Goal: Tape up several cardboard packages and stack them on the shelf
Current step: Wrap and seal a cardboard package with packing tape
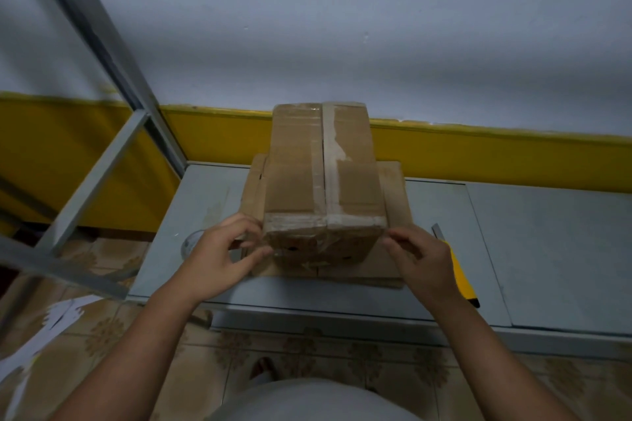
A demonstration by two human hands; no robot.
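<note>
Two hands meet at the grey shelf [547,249]: the left hand [219,256] pinches the near-left corner of a taped cardboard box [321,181] standing on a flatter carton [393,188]; the right hand [420,260], fingers curled, is at the near-right corner, contact unclear.

One wide-angle camera, worn on the person's head, supplies the only view. It faces forward toward the wall [342,27] at 12 o'clock and tilts steeply down. The counter [530,249] lies close below, across the middle band, with the cardboard box [321,164] at centre. The left hand [219,256] enters from 7 o'clock, the right hand [420,260] from 5 o'clock. The floor [239,352] fills 6 o'clock.
</note>
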